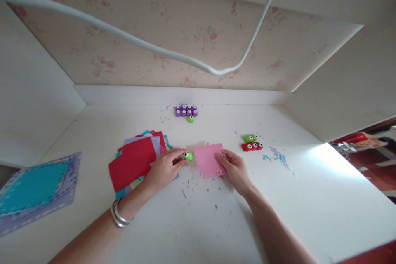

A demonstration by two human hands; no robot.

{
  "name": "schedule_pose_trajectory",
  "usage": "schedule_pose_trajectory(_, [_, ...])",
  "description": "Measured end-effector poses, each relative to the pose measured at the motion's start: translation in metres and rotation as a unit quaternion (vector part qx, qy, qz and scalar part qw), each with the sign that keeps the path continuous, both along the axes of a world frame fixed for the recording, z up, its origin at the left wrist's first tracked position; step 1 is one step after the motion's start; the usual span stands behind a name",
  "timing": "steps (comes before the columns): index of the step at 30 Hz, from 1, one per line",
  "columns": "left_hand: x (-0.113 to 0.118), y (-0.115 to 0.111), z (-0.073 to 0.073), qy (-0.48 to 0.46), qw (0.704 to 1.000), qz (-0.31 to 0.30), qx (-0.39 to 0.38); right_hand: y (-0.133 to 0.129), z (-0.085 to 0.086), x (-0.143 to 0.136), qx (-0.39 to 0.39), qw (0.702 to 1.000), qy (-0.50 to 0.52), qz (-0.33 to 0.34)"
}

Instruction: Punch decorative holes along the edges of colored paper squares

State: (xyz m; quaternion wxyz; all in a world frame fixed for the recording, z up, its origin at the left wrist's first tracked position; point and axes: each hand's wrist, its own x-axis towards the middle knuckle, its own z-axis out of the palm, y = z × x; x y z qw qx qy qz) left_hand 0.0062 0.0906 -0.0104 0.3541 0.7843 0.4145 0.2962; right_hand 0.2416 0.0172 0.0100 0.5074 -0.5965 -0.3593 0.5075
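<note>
Taking the pink sheet as the clock's centre, dark flecks point(216, 207) lie toward six o'clock on the white table point(154, 239). Silver bangles point(118, 214) circle the left wrist. At eight, a cyan sheet point(35, 187) with a punched border overlies a purple one point(75, 177). The right hand point(236, 172) pinches the pink sheet point(209, 159) by its three o'clock edge, covering part of it. The left hand point(163, 168) grips a green punch point(189, 156) at nine; whether the paper sits in its slot cannot be told. That hand also hides part of the coloured paper pile point(133, 163) behind it. Toward three are confetti point(280, 158), red punches point(250, 147) and green punches point(249, 137). Farther, at eleven, a lone green punch point(191, 119) stands before purple punches point(183, 113). Beyond, a white cable point(173, 53) crosses before floral wallpaper point(207, 35).
</note>
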Motion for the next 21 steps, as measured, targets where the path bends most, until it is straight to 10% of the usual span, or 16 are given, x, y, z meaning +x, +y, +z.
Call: schedule_pose_trajectory(21, [-0.001, 0.0, 0.003, 0.012, 0.999, -0.017, 0.024, -0.003, -0.011, -0.004, 0.021, 0.998, -0.043, 0.035])
